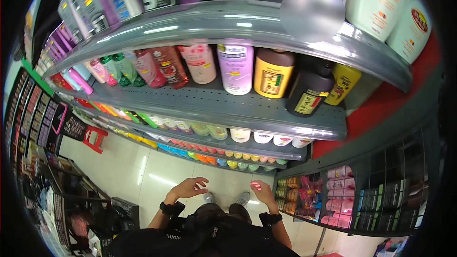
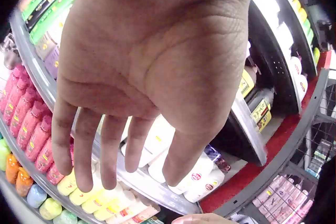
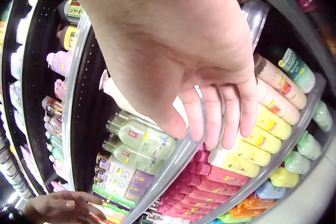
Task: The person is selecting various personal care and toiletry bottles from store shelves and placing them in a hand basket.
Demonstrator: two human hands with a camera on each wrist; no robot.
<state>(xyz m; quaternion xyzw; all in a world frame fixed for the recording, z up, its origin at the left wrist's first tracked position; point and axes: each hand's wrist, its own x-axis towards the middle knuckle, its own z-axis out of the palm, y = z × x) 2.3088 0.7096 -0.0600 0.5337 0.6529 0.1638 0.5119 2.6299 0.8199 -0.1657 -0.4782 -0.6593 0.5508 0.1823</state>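
Both hands hang in the air before a shelf of bottles, holding nothing. The left hand [image 1: 189, 188] has relaxed, slightly bent fingers; its palm [image 2: 152, 56] fills the left wrist view, fingers pointing down. The right hand [image 1: 262, 192] is lower right in the head view, and its palm [image 3: 178, 50] shows with loose fingers in the right wrist view. Above them on the shelf stand a purple bottle [image 1: 235, 69], a yellow bottle with a dark cap [image 1: 273, 74] and a black bottle [image 1: 310, 90]. Neither hand touches them.
Curved shelf edges [image 1: 214, 19] run across the top, with lower rows of colored bottles beneath. A wire rack [image 1: 340, 200] with pink packs stands at the right. A red stool [image 1: 95, 139] and a dark crate [image 1: 124, 212] are at the left on the tiled floor [image 1: 121, 162].
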